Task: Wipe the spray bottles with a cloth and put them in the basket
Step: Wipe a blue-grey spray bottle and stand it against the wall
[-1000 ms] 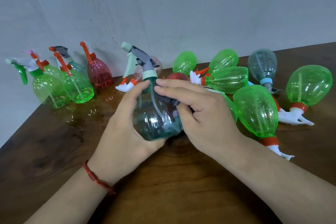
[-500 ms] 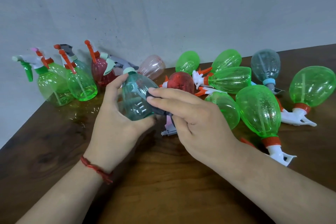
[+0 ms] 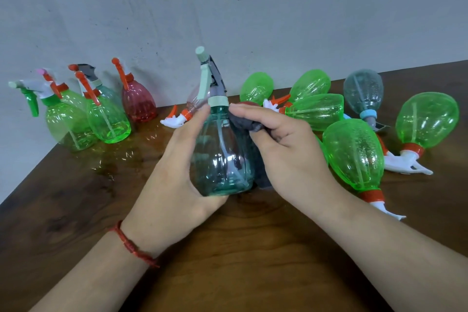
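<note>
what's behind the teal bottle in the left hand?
A pale pink bottle lies on its side behind the teal bottle, mostly covered by it and the left hand. A red shape past the right hand and cloth is too hidden to identify.

head cam | forward and down | close over table | toward wall

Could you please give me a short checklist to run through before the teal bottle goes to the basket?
1. Left hand curled round the teal bottle, nozzle up: ok.
2. Right hand holds the dark cloth against the bottle's shoulder: ok.
3. Bottle wiped all round: cannot tell; its far side is hidden.
4. Basket located: cannot tell; none is in view.
5. Free room on the right: not ok; a lying green bottle sits close beside the right hand.
</note>
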Demonstrator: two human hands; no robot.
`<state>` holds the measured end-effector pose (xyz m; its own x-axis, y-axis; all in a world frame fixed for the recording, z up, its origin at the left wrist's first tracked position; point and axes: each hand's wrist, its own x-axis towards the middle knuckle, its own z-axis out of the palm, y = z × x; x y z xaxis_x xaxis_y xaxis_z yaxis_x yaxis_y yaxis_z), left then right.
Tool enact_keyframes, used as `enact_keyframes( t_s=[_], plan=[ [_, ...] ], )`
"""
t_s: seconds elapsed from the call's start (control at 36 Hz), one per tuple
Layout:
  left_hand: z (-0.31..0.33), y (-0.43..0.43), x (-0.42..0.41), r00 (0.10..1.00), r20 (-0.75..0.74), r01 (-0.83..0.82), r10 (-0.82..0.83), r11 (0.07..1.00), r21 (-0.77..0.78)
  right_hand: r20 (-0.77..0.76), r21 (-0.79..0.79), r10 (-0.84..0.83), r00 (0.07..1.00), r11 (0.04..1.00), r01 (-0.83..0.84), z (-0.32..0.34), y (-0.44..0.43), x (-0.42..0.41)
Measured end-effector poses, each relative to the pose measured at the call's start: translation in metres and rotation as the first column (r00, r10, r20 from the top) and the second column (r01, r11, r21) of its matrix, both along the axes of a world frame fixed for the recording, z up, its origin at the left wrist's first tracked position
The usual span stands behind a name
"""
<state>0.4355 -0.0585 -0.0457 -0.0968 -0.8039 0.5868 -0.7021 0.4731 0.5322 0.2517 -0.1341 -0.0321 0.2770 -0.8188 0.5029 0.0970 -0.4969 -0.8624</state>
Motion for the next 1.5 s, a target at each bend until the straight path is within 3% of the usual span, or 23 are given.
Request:
enact_keyframes(
  t_s=[0.17, 0.25, 0.33, 0.44, 0.58, 0.75, 0.92, 1.06, 1.19, 1.31, 1.42, 1.5],
  plan=[
    [0.001, 0.002, -0.003, 0.965, -0.251, 0.102, -0.069, 0.987, 0.123, 0.05, 0.079, 0.034, 0.998, 0.996, -0.037, 0.0, -0.001, 0.0],
    [0.004, 0.004, -0.006, 0.947, -0.3, 0.161, -0.111, 0.976, 0.146, 0.051, 0.052, 0.023, 0.998, 0.998, -0.026, 0.0, -0.001, 0.0],
    [0.004, 0.004, -0.004, 0.958, -0.262, 0.159, -0.117, 0.977, 0.144, -0.005, -0.08, -0.026, 1.0, 0.996, 0.026, -0.001, 0.001, -0.001],
    [-0.002, -0.002, 0.006, 0.991, -0.106, 0.099, -0.085, 0.986, 0.133, -0.127, -0.312, -0.113, 0.985, 0.948, 0.069, -0.004, 0.003, -0.002],
    [-0.006, -0.002, 0.005, 0.997, -0.071, 0.03, -0.025, 0.997, 0.075, -0.161, -0.363, -0.139, 0.977, 0.929, 0.072, -0.009, 0.003, 0.001],
    [-0.002, -0.001, 0.0, 0.956, -0.267, -0.102, 0.125, 0.99, 0.099, -0.226, -0.453, -0.106, 0.968, 0.891, -0.008, -0.009, 0.009, 0.0],
    [0.004, -0.008, 0.011, 0.831, -0.531, -0.096, 0.164, 0.984, 0.154, -0.278, -0.479, -0.056, 0.959, 0.873, -0.088, -0.01, 0.015, 0.002],
    [0.005, -0.005, 0.009, 0.856, -0.491, -0.101, 0.16, 0.984, 0.144, -0.272, -0.499, -0.077, 0.959, 0.864, -0.072, -0.01, 0.016, 0.002],
    [0.001, -0.001, 0.006, 0.963, -0.245, -0.09, 0.111, 0.992, 0.092, -0.217, -0.44, -0.114, 0.97, 0.898, 0.007, -0.009, 0.009, 0.003],
    [-0.003, 0.0, 0.003, 0.996, -0.053, -0.073, 0.075, 0.997, 0.039, -0.151, -0.238, -0.086, 0.985, 0.97, 0.048, -0.004, 0.002, 0.001],
    [-0.002, 0.001, 0.001, 0.999, -0.037, -0.038, 0.039, 0.999, 0.009, -0.042, 0.048, 0.031, 0.999, 0.998, -0.029, 0.0, -0.003, -0.001],
    [-0.001, 0.002, -0.001, 0.99, -0.141, 0.003, 0.005, 0.998, 0.057, -0.021, 0.117, 0.033, 0.999, 0.993, -0.03, 0.002, -0.005, -0.001]
  ],
)
